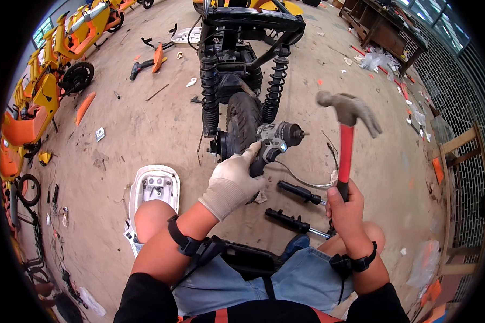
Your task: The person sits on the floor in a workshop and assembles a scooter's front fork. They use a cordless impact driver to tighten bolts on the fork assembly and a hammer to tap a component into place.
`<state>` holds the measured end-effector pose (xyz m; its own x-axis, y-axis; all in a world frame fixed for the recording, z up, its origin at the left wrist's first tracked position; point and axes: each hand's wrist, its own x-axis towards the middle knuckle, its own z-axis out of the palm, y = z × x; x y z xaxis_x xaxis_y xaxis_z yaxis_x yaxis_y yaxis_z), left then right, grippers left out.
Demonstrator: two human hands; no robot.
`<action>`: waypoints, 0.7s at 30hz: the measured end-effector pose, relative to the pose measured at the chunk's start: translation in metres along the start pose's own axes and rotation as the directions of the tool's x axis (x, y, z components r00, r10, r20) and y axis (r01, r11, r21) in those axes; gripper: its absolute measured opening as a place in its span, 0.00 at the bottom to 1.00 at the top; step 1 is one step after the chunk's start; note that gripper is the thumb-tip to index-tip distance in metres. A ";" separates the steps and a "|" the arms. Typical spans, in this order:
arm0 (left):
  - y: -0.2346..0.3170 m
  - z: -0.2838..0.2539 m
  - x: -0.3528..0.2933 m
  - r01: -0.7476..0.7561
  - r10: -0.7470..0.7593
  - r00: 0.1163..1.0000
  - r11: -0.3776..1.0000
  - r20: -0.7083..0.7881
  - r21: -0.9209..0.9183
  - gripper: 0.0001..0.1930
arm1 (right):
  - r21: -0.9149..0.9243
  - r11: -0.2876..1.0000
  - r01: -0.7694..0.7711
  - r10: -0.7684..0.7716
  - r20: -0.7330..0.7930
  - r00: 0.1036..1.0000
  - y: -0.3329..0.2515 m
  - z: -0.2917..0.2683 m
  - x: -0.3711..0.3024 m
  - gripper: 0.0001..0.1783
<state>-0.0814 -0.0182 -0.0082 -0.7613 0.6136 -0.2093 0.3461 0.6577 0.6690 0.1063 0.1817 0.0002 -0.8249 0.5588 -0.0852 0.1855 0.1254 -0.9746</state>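
My left hand point(233, 180), in a pale work glove, is wrapped round the grip of a cordless impact wrench point(275, 137). The tool's lit nose points right, in front of the black rear wheel point(242, 116) of a stripped scooter frame point(253, 21). Bare, my right hand point(346, 210) grips the dark lower end of a claw hammer point(347, 151). Its red handle stands upright and the steel head is at the top, apart from the scooter. A black coil shock absorber point(209, 91) and a second shock absorber point(276, 86) flank the wheel.
Two fork legs point(288, 219) lie on the floor below the wheel. A white body panel point(156, 180) rests by my left knee. Farther off are a drill point(141, 68), a row of yellow scooters point(40, 102), a workbench point(380, 24) and a wooden frame point(461, 145).
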 end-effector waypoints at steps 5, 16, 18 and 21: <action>-0.011 0.016 -0.010 -0.234 0.260 0.952 0.959 -0.164 0.161 0.39 | 0.175 0.984 -0.024 0.029 -0.028 0.999 0.001 0.011 0.025 0.16; -0.004 0.015 -0.018 -0.220 0.286 0.931 0.936 -0.226 0.276 0.37 | 0.180 0.980 0.090 -0.071 -0.109 0.991 0.003 0.032 0.044 0.14; -0.010 0.016 -0.014 -0.218 0.300 0.925 0.922 -0.233 0.321 0.37 | 0.152 0.982 0.114 -0.094 -0.133 0.987 0.002 0.033 0.048 0.13; -0.014 0.018 -0.016 -0.219 0.330 0.915 0.889 -0.232 0.402 0.38 | 0.062 0.997 0.051 -0.046 -0.069 0.997 0.006 0.033 0.053 0.13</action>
<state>-0.0647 -0.0295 -0.0273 -0.7095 0.6772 0.1949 0.6947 0.6259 0.3545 0.0464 0.1853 -0.0170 -0.7940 0.6074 -0.0255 0.1099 0.1021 -0.9887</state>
